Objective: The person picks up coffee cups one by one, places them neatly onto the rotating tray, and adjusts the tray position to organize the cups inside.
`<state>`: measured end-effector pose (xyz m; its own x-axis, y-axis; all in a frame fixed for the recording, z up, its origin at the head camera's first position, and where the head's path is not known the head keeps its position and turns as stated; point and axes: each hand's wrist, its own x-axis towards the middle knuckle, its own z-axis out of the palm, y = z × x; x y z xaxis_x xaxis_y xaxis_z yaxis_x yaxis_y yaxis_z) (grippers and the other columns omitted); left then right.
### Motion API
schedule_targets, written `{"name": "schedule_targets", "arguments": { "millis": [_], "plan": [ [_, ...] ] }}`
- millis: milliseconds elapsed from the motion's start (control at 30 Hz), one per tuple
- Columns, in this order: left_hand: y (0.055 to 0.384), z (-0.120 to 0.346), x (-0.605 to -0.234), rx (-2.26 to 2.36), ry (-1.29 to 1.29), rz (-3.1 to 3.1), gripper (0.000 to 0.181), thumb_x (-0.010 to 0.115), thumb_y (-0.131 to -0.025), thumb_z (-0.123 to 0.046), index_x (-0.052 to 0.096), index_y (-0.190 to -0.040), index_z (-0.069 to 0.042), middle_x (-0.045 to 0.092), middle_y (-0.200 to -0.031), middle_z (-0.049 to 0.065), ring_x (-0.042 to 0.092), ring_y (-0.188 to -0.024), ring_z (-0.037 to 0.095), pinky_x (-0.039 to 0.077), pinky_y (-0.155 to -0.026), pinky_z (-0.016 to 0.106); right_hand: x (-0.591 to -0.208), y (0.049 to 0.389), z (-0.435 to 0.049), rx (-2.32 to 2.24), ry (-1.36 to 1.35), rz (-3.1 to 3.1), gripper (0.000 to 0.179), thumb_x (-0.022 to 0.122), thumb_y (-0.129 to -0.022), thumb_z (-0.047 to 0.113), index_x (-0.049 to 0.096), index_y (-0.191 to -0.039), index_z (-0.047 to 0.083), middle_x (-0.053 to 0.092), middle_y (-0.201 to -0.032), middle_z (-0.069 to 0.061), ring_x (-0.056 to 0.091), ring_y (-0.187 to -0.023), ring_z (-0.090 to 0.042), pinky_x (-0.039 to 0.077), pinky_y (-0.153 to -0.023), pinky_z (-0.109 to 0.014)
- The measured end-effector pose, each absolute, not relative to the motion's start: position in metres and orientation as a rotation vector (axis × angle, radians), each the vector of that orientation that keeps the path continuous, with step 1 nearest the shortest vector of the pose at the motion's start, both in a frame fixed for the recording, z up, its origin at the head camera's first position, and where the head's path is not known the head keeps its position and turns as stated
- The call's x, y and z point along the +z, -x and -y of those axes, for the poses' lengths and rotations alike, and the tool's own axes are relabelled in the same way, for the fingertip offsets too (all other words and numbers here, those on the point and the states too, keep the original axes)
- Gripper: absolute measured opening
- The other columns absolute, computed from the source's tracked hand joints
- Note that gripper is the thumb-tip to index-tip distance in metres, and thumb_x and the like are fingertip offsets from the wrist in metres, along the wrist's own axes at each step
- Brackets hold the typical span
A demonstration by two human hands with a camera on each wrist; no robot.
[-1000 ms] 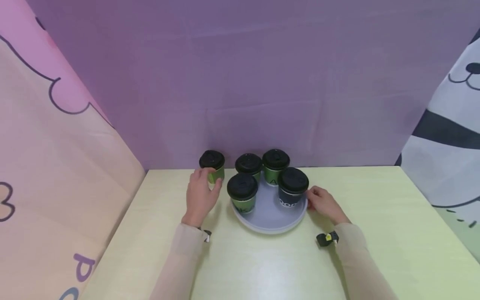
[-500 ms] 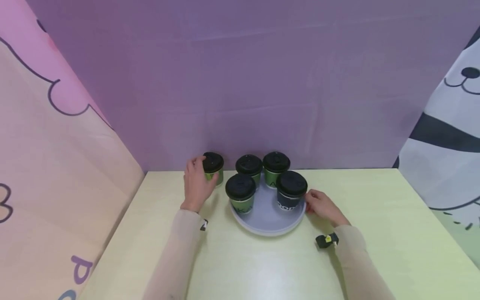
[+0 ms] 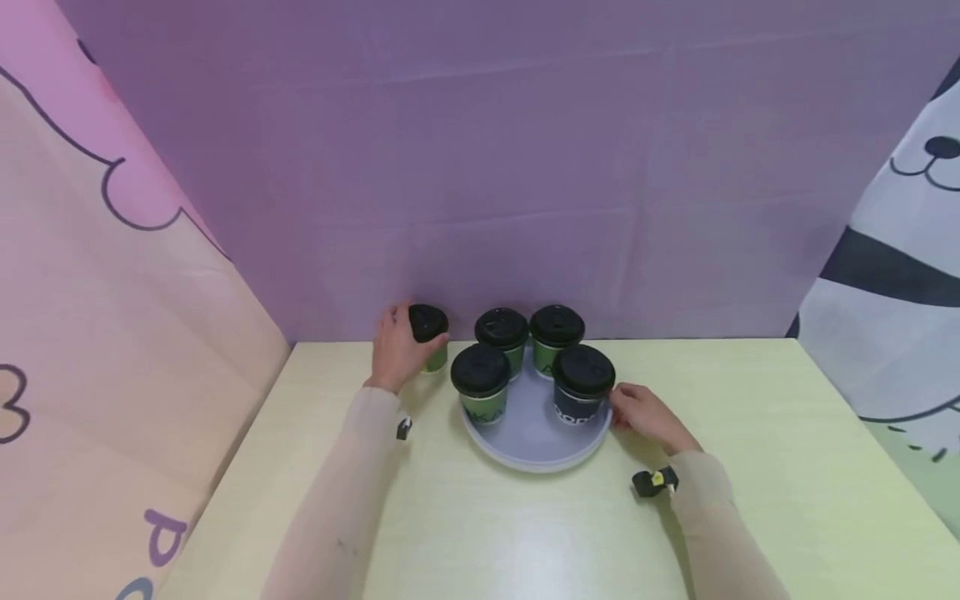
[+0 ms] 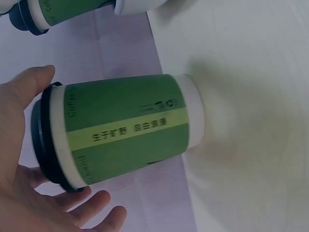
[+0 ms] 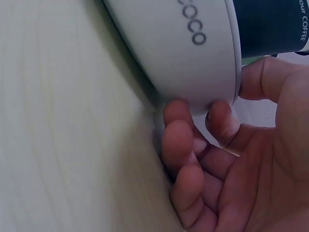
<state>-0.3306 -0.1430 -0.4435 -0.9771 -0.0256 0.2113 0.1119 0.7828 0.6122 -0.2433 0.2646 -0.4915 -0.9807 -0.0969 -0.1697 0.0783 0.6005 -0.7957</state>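
Observation:
My left hand (image 3: 397, 346) reaches round the black lid of a green paper coffee cup (image 4: 125, 125) at the back left of the table. In the left wrist view the thumb lies close beside the lid's edge, and the other fingers stretch loosely past its far side. The cup's white base is at the tabletop. My right hand (image 3: 648, 415) holds the right edge of a pale round tray (image 3: 540, 454), thumb at the rim and fingertips against its lettered outer wall (image 5: 193, 58). On the tray stand a dark cup (image 3: 577, 404) and several green lidded cups (image 3: 483, 407).
The pale wooden table (image 3: 480, 533) stretches in front of the tray. A purple cloth (image 3: 480, 167) hangs along the back edge, close behind the cups. Printed cloths border the left (image 3: 135, 333) and right (image 3: 907, 275).
My left hand has moved forward, from beside the green cup to round its lid. The right hand keeps its place at the tray's edge.

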Motion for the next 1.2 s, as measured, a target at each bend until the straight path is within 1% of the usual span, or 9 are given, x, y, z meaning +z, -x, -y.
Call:
{"name": "schedule_targets", "arguments": {
  "millis": [100, 167, 467, 667, 867, 1200],
  "plan": [
    [0.334, 0.143, -0.445, -1.006, 0.046, 2.795, 0.104, 0.076, -0.086, -0.055, 0.021, -0.163, -0.011, 0.031, -0.161, 0.026, 0.038, -0.145, 0.044, 0.037, -0.117, 0.059, -0.491, 0.243, -0.265, -1.329, -0.005, -2.618, 0.03, 0.044, -0.102, 0.022, 0.062, -0.086, 0.005, 0.062, -0.079, -0.005, 0.057, -0.072, -0.018, 0.048, -0.067, -0.028],
    [0.336, 0.143, -0.446, -1.03, 0.039, 2.8, 0.105, 0.077, -0.086, -0.056, 0.021, -0.163, -0.011, 0.032, -0.16, 0.027, 0.04, -0.144, 0.044, 0.038, -0.116, 0.059, -0.491, 0.244, -0.265, -1.325, -0.008, -2.611, 0.029, 0.044, -0.101, 0.022, 0.062, -0.086, 0.005, 0.062, -0.078, -0.004, 0.056, -0.071, -0.017, 0.047, -0.066, -0.028],
    [0.334, 0.143, -0.447, -1.065, 0.027, 2.745, 0.102, 0.079, -0.084, -0.057, 0.029, -0.159, -0.009, 0.039, -0.157, 0.026, 0.046, -0.14, 0.044, 0.041, -0.114, 0.059, -0.49, 0.244, -0.265, -1.3, -0.011, -2.591, 0.028, 0.047, -0.1, 0.023, 0.063, -0.084, 0.007, 0.06, -0.074, -0.002, 0.055, -0.07, -0.018, 0.045, -0.067, -0.028],
    [0.324, 0.145, -0.442, -1.091, 0.014, 2.66, 0.099, 0.081, -0.081, -0.058, 0.037, -0.155, -0.009, 0.046, -0.152, 0.022, 0.051, -0.136, 0.042, 0.043, -0.11, 0.06, -0.491, 0.245, -0.266, -1.304, -0.013, -2.592, 0.029, 0.047, -0.1, 0.024, 0.063, -0.083, 0.007, 0.06, -0.073, -0.002, 0.054, -0.07, -0.018, 0.044, -0.066, -0.028],
    [0.309, 0.148, -0.439, -1.118, -0.023, 2.626, 0.099, 0.08, -0.08, -0.058, 0.038, -0.155, -0.01, 0.046, -0.153, 0.02, 0.05, -0.137, 0.041, 0.044, -0.111, 0.059, -0.491, 0.245, -0.266, -1.32, -0.012, -2.587, 0.029, 0.047, -0.1, 0.023, 0.063, -0.083, 0.007, 0.059, -0.073, -0.001, 0.054, -0.07, -0.017, 0.044, -0.065, -0.027],
    [0.29, 0.148, -0.441, -1.166, -0.058, 2.563, 0.097, 0.083, -0.079, -0.053, 0.038, -0.154, -0.01, 0.047, -0.151, 0.019, 0.05, -0.136, 0.039, 0.043, -0.111, 0.058, -0.489, 0.242, -0.267, -1.342, 0.019, -2.577, 0.027, 0.048, -0.099, 0.022, 0.062, -0.082, 0.007, 0.059, -0.073, -0.002, 0.055, -0.07, -0.018, 0.046, -0.068, -0.028]
  ]
}}
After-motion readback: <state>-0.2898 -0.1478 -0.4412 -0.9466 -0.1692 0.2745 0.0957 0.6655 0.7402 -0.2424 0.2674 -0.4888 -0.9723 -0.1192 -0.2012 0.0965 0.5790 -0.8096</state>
